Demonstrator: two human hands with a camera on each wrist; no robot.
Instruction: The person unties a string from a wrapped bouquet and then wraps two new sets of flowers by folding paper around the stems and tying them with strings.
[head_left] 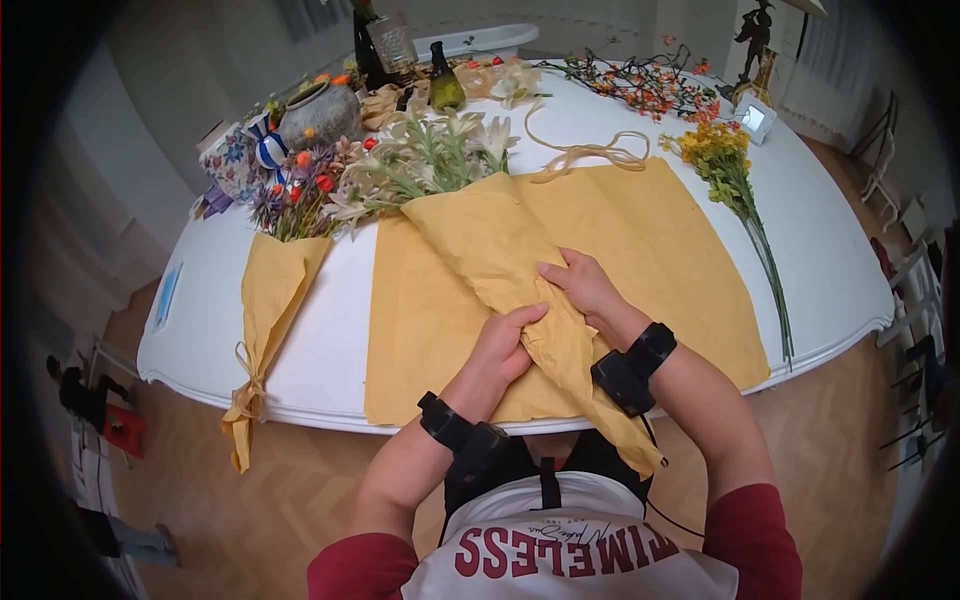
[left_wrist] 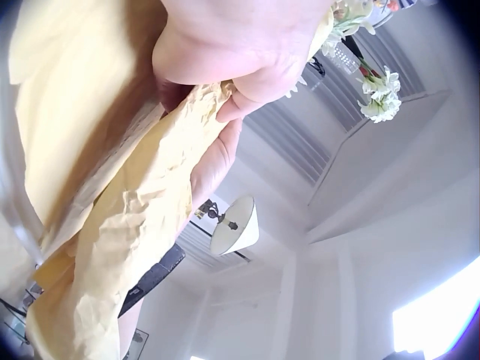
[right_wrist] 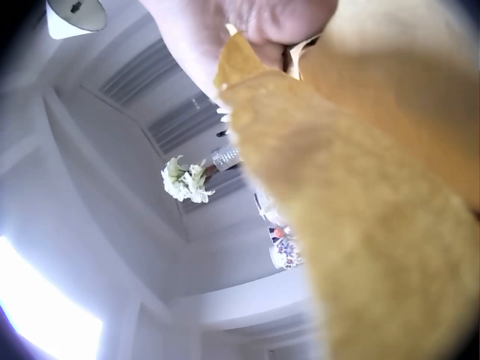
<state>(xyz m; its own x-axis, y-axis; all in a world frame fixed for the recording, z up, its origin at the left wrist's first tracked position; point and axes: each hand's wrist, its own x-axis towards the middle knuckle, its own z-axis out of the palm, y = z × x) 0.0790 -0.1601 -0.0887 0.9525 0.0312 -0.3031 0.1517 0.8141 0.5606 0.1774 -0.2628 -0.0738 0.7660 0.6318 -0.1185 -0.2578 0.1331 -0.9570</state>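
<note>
Both hands grip a bouquet rolled in tan wrapping paper (head_left: 485,240), around its narrowed lower part. My left hand (head_left: 503,348) is on the near left side, its thumb across the paper. Just above and to the right, my right hand (head_left: 587,288) holds the other side, thumb on the front. White flowers with pale green leaves (head_left: 430,155) spread from the wide top; the stems are hidden inside. The crumpled paper tail (head_left: 620,430) hangs past the table edge toward me. Left wrist view: the crumpled paper (left_wrist: 142,202) runs down from the fingers.
Beneath lies a flat tan paper sheet (head_left: 660,250) on the white table (head_left: 335,340). A tied wrapped bouquet (head_left: 275,290) lies left, yellow flowers (head_left: 735,170) right. Behind are a grey vase (head_left: 320,118), a green bottle (head_left: 445,85), twine (head_left: 590,150) and orange-berried branches (head_left: 650,90).
</note>
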